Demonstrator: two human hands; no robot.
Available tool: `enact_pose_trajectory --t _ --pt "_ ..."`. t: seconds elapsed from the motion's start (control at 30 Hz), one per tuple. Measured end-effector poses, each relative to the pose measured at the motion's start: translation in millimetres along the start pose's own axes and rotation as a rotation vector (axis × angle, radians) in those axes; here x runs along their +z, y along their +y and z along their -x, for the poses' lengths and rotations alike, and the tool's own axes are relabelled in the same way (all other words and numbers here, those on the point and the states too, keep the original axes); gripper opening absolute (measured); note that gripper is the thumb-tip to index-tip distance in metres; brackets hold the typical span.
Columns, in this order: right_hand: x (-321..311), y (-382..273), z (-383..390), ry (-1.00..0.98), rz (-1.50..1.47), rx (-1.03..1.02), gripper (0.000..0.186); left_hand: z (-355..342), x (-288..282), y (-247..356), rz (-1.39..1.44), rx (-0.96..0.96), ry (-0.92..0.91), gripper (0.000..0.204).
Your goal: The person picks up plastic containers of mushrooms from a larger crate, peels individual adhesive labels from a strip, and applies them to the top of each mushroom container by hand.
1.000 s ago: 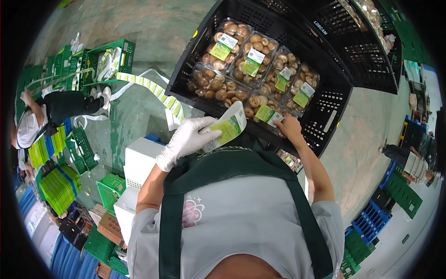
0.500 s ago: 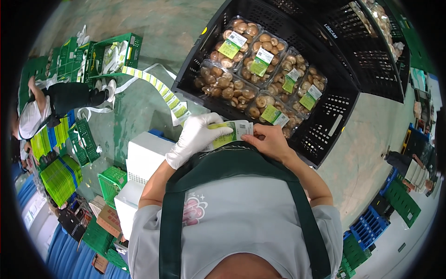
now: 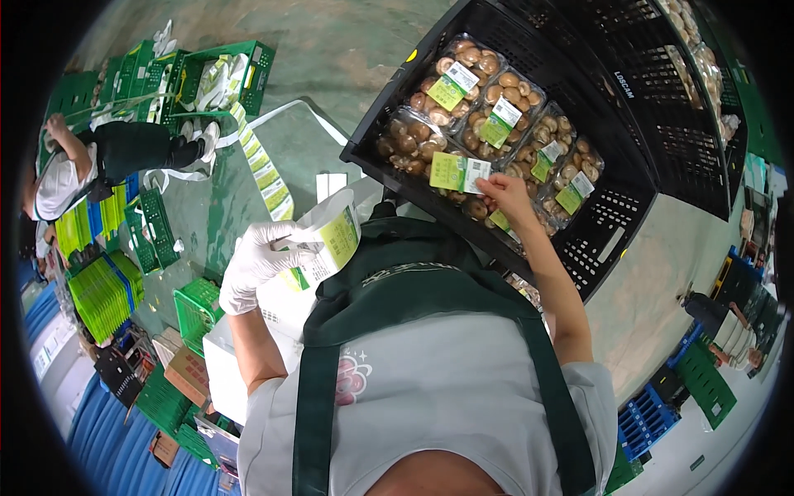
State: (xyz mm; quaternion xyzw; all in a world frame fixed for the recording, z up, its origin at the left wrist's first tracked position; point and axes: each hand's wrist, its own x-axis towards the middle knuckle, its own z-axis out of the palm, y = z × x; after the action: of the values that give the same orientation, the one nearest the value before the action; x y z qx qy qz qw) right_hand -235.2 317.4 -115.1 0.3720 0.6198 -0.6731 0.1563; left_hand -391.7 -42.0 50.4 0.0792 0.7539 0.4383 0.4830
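The right hand, bare, has its thumb and fingers pinched together on one end of a green-and-white label. That label lies flat to view, above the near edge of the black crate and in front of the packs; whether it touches a pack cannot be told. The left hand, in a white glove, is curled part-way closed around a bent strip of labels, which loops up and away from the fingers in front of the dark green apron.

Inside the black crate, clear packs of brown mushrooms sit side by side. Four in the far row each carry a green-and-white label set aslant on top. Nearer, the pack at the left corner shows bare film on the part in view, while the one beside it is partly hidden by the right hand and the label. A second black crate stands just beyond, with more packs in it.

Beyond the left hand, a long run of labels hangs down from a green crate filled with label strips; whether it joins the strip in the glove is unclear. A white box stands beside the left forearm, near a green basket. Another person is at the far left, well apart.
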Motion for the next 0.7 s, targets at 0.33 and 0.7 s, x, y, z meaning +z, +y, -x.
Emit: enact_pose_trajectory --t 0.33,0.7 --pt "78.8 20.4 -56.4 0.178 0.244 0.165 0.033 -30.4 -1.9 2.7 0.14 -0.024 -0.143 0.027" --pt "71.9 -10.8 -49.5 0.388 1.069 -0.044 0.038 -79.1 -11.4 36.9 0.061 0.144 -0.217 0.023"
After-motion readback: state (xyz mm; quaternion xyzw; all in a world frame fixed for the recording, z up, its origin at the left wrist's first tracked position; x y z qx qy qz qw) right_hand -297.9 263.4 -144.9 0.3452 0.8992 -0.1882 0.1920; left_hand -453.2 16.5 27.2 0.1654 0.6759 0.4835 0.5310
